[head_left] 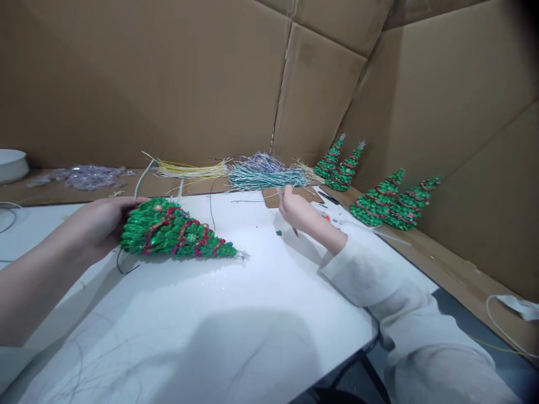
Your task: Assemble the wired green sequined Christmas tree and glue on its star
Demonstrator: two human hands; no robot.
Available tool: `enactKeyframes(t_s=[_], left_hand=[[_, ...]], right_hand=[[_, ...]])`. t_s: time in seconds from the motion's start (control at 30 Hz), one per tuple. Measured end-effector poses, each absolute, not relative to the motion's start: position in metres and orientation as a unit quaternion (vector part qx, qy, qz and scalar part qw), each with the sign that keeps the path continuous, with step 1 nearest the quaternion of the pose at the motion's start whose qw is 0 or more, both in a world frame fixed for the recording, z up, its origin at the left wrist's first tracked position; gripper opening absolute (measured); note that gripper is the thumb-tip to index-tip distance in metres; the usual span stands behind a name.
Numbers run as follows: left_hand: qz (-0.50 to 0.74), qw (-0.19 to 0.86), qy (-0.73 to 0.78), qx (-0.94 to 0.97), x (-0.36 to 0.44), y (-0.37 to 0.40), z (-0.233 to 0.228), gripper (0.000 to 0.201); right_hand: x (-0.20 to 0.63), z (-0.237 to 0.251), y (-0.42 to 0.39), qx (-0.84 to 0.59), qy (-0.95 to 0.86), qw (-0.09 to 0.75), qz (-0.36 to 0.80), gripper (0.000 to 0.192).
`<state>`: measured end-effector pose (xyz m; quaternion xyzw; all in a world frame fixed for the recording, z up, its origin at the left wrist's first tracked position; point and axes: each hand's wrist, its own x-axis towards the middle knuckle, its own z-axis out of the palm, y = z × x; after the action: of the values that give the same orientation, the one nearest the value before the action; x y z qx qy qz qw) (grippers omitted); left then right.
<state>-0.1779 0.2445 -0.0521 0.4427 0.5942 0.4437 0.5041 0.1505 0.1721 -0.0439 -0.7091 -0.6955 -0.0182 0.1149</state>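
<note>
A small green beaded Christmas tree lies on its side above the white table, its clear star tip pointing right. Red garland and small baubles wind around it. My left hand is closed on the tree's base from the left; its fingertips are partly hidden behind the tree. Farther right, my right hand is closed in a pinch over a brown cardboard piece. What its fingers hold, if anything, I cannot make out. A thin dark tip shows just below this hand. Beside it lies a small green bit.
Bundles of yellow wires and teal wires lie along the back edge. Clear plastic pieces and a white bowl are at the back left. Several finished trees stand at the right, against cardboard walls.
</note>
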Motion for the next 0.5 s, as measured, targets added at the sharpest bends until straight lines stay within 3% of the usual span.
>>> enactKeyframes(t_s=[0.1, 0.23, 0.33, 0.5], left_hand=[[0.468, 0.485, 0.580, 0.458, -0.175, 0.240, -0.052, 0.017], [0.515, 0.417, 0.581, 0.473, -0.169, 0.230, -0.054, 0.007], [0.537, 0.380, 0.582, 0.479, -0.164, 0.224, -0.055, 0.008], [0.556, 0.377, 0.575, 0.468, -0.158, 0.220, -0.055, 0.010]], right_hand=[[0.142, -0.039, 0.170, -0.668, -0.696, 0.263, 0.012, 0.023], [0.114, -0.040, 0.157, -0.482, -0.667, 0.522, 0.225, 0.012], [0.093, -0.045, 0.147, -0.407, -0.649, 0.561, 0.313, 0.012], [0.078, -0.063, 0.147, -0.346, -0.671, 0.578, 0.309, 0.013]])
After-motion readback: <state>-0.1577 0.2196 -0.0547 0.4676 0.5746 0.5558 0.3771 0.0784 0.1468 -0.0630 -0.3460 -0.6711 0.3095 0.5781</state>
